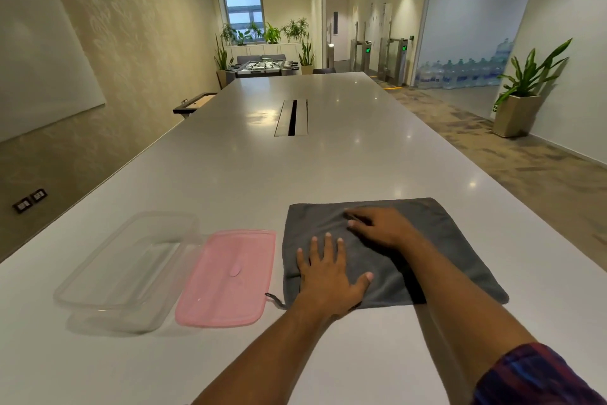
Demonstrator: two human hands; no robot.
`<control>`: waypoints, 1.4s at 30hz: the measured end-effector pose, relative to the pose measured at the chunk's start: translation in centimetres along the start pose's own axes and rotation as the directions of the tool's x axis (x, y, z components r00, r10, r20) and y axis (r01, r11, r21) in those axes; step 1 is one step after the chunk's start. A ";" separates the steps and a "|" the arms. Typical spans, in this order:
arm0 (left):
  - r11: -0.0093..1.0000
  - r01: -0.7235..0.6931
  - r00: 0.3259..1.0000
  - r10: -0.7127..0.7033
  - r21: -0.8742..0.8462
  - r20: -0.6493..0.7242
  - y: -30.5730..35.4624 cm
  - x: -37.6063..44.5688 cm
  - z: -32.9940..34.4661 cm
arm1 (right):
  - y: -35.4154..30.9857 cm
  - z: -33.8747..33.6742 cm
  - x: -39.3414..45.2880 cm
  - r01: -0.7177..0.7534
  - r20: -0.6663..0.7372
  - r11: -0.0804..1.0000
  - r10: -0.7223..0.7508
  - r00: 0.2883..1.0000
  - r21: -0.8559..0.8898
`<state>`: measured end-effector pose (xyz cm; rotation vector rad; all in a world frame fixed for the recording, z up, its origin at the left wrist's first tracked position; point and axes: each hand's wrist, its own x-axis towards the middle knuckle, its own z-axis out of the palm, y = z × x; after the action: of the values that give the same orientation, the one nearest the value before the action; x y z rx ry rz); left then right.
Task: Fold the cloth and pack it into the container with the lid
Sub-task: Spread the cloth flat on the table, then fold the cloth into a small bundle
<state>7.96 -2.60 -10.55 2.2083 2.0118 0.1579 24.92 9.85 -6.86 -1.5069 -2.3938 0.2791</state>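
A grey cloth point(453, 240) lies spread flat on the white table point(295, 168), with a small loop tag at its near left corner. My left hand point(328, 276) rests palm down on the cloth's near left part, fingers spread. My right hand point(381, 227) lies flat on the cloth's middle, fingers pointing left. Left of the cloth lies a pink lid point(226, 280), flat on the table. Further left stands a clear rectangular plastic container point(131, 270), open and empty.
A cable slot point(291, 117) is set into the table's middle, far ahead. The table's right edge runs close past the cloth, with carpet floor beyond. A potted plant point(522, 92) stands by the right wall.
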 end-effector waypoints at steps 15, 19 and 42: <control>0.992 0.062 0.991 -0.074 -0.106 -0.115 -6.0 7.9 -1.3 | 5.7 0.1 -1.5 -0.364 -0.020 0.928 0.363 0.931 -0.084; 0.991 0.057 0.986 -0.074 -0.118 -0.152 -6.0 8.1 -1.0 | 6.3 -0.2 -2.0 -0.359 -0.020 0.931 0.358 0.933 -0.066; 0.993 0.081 0.977 -0.098 -0.090 -0.190 -4.2 3.7 0.5 | 7.0 -4.0 -3.8 -0.838 -0.227 0.517 0.849 0.477 0.175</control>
<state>4.26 1.47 -11.88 2.1207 2.1565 0.4542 33.79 9.47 -5.89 -2.4190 -1.2089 0.2719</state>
